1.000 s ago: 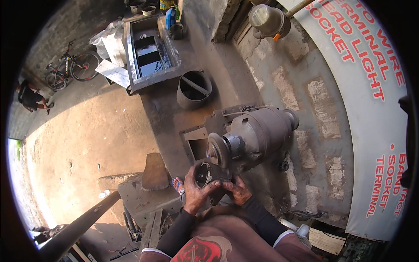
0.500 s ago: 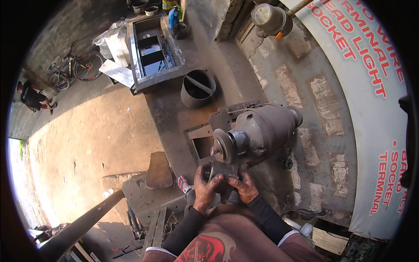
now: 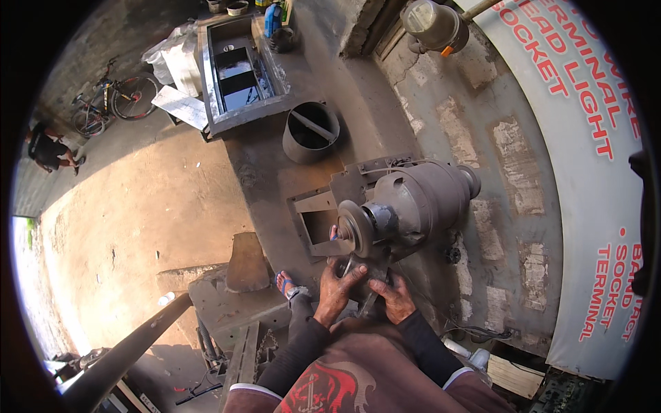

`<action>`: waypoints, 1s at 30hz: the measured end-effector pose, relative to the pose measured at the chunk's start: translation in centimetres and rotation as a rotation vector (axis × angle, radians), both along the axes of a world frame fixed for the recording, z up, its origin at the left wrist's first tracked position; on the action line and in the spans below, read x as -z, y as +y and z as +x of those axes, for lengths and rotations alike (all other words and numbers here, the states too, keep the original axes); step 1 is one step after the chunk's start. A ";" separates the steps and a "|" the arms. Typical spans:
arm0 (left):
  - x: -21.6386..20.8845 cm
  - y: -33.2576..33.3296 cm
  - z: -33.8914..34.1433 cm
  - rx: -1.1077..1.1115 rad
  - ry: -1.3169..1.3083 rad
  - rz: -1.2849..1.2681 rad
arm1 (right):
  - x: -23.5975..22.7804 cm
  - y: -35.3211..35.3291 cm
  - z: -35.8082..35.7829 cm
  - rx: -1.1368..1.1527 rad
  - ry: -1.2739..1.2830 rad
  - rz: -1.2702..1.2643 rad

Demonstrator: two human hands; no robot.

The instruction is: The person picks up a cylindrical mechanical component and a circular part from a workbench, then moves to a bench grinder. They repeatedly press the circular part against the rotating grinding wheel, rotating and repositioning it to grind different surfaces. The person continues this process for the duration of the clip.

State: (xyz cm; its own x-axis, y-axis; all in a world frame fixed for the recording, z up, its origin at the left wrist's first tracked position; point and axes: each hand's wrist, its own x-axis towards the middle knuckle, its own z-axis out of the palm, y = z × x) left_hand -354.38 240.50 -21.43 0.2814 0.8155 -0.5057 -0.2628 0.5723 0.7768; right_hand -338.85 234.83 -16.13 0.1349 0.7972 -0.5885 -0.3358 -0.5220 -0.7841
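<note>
Both my hands are closed on a dark, grimy metal piece (image 3: 368,274), held low in front of my body. My left hand (image 3: 335,292) grips its left side, the thumb lying along the upper face. My right hand (image 3: 392,296) clasps the opposite side, thumb on top and fingers mostly hidden underneath. Just beyond the piece is the round wheel (image 3: 354,229) of a dusty bench grinder (image 3: 421,206). The wheel sits very close to the piece; I cannot tell whether they touch.
Beyond the grinder stand a dark bucket (image 3: 292,141) and a metal-framed basin (image 3: 212,82) holding dark liquid. A thick pole (image 3: 131,351) slants in at lower left. A bicycle (image 3: 110,103) and a walking person (image 3: 51,150) are at far left; a printed banner (image 3: 578,206) hangs right.
The metal piece has tilted in my hands, and a narrow edge now points toward me. My hands have shifted slightly right, and the whole view has moved a little.
</note>
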 end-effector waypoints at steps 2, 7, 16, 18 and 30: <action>-0.3 -0.4 1.1 0.006 0.012 -0.002 | -0.4 -0.5 0.6 0.028 -0.039 -0.049; 0.0 0.0 0.2 -0.023 -0.075 -0.122 | -0.5 1.9 0.7 -0.163 -0.201 -0.092; 1.8 -0.2 0.4 -0.058 -0.130 -0.144 | -1.4 3.3 0.0 -0.175 -0.152 -0.034; 1.9 -0.1 0.5 -0.062 -0.211 -0.163 | -1.2 3.7 0.4 -0.220 -0.246 -0.154; 0.4 -0.3 -0.2 -0.144 -0.182 -0.281 | -1.8 4.6 -0.3 -0.346 -0.308 -0.058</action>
